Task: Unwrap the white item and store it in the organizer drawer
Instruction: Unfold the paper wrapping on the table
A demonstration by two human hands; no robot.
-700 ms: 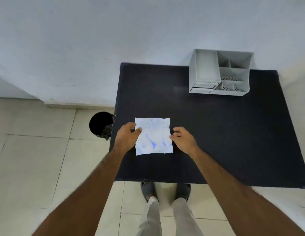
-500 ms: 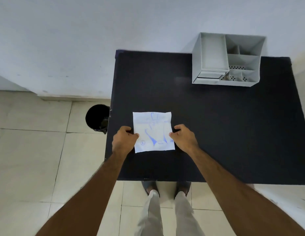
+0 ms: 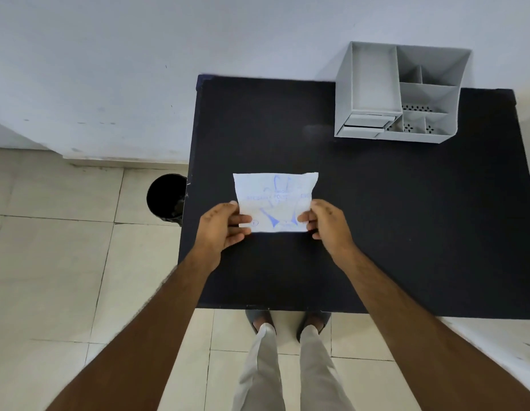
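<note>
A flat white packet (image 3: pixel 275 201) with blue print is held above the black table (image 3: pixel 376 232), tilted up toward me. My left hand (image 3: pixel 222 228) pinches its lower left corner and my right hand (image 3: pixel 326 223) pinches its lower right corner. The packet looks sealed. A grey desk organizer (image 3: pixel 373 84) with several compartments stands at the table's far right, against the wall. Its small drawer (image 3: pixel 366 126) sits at the lower left front and looks slightly pulled out.
A black round bin (image 3: pixel 166 195) stands on the tiled floor just left of the table. The white wall runs behind the table. My legs and shoes (image 3: pixel 287 321) are at the table's near edge.
Both hands went from resting at the packet's sides on the table to gripping its near corners and lifting it. The view has shifted slightly.
</note>
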